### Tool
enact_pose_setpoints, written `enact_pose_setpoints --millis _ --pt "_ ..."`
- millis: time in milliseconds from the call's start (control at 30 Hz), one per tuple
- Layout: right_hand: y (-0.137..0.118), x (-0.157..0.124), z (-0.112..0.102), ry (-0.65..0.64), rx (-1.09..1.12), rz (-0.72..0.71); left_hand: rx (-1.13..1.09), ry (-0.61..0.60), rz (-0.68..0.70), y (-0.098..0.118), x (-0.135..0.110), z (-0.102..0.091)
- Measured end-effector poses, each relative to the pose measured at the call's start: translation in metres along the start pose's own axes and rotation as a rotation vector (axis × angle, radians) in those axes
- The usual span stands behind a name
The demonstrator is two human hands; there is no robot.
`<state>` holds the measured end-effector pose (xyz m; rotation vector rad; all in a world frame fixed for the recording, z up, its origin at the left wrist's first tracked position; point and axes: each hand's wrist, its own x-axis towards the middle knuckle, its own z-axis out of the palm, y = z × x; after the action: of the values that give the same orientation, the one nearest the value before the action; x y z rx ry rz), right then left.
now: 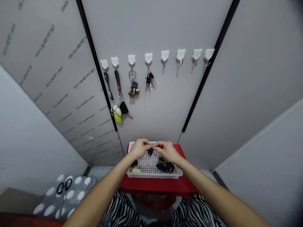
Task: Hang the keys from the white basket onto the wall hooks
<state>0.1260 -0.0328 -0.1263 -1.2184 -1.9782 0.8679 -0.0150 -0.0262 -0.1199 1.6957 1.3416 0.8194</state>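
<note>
Judging by how things lie, hanging the keys on the wall hooks looks about half done. Of eight white hooks in a row on the pale panel (161, 116), the four on the left carry something: a black strap (107, 80) with green charms, a braided strap (117, 80) ending in a black-headed key, a ring (132, 74) with a dark fob and a brassy charm, and a small key bunch (149, 78). The four hooks to the right, the first of them (165, 56) next to the small key bunch, bear nothing.

The person's left hand (141, 147) and right hand (167, 151) meet over the far part of the white basket (153, 176), thumbs and fingers of both pinched together at the top of a dark key set (150, 152). It hangs below the fingertips; whether both hands grip its ring or one only steadies it cannot be told at this size.

What is left appears to be this set plus the contents of the basket, which sits on a red stool (158, 186): a dark cluster of keys (163, 165) near the right forearm, and at the left a black item (134, 163) beside a pale yellow piece (136, 170), both too small to identify surely
</note>
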Motion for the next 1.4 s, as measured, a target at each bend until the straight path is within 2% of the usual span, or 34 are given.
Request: enact_pose_setpoints --millis 133,267,367,500,600,733,900,1033,1167,1233,1300,1333,1400 --pt "-0.024 0.022 -0.023 0.076 0.277 0.036 -0.203 0.052 0.045 0.036 0.014 -0.017" --pt "-0.057 0.045 -0.054 0.162 0.431 0.021 -0.291 0.223 0.223 0.071 0.029 -0.029" --pt "-0.085 0.063 -0.08 0.262 0.469 -0.046 -0.251 0.37 0.393 0.1 0.038 -0.039" --pt "-0.117 0.086 -0.11 0.396 0.532 -0.152 -0.069 0.497 0.566 0.141 0.047 -0.054" --pt "-0.132 0.1 -0.124 0.469 0.538 -0.212 0.049 0.571 0.581 0.164 0.051 -0.063" --pt "-0.144 0.114 -0.137 0.542 0.541 -0.263 0.147 0.626 0.59 0.185 0.057 -0.069" --pt "-0.156 0.128 -0.149 0.65 0.551 -0.215 0.225 0.64 0.574 0.201 0.069 -0.072" --pt "-0.156 0.137 -0.149 0.694 0.497 -0.09 0.296 0.588 0.475 0.203 0.073 -0.07" --pt "-0.145 0.133 -0.146 0.68 0.444 -0.064 0.313 0.551 0.488 0.186 0.062 -0.063" --pt "-0.134 0.125 -0.142 0.703 0.398 -0.097 0.294 0.516 0.518 0.165 0.051 -0.054" --pt "-0.116 0.112 -0.133 0.69 0.305 -0.119 0.286 0.43 0.499 0.136 0.04 -0.041" --pt "-0.105 0.104 -0.126 0.639 0.239 -0.115 0.289 0.371 0.464 0.118 0.035 -0.032" --pt "-0.077 0.082 -0.106 0.429 0.068 -0.091 0.307 0.246 0.363 0.078 0.025 -0.013"
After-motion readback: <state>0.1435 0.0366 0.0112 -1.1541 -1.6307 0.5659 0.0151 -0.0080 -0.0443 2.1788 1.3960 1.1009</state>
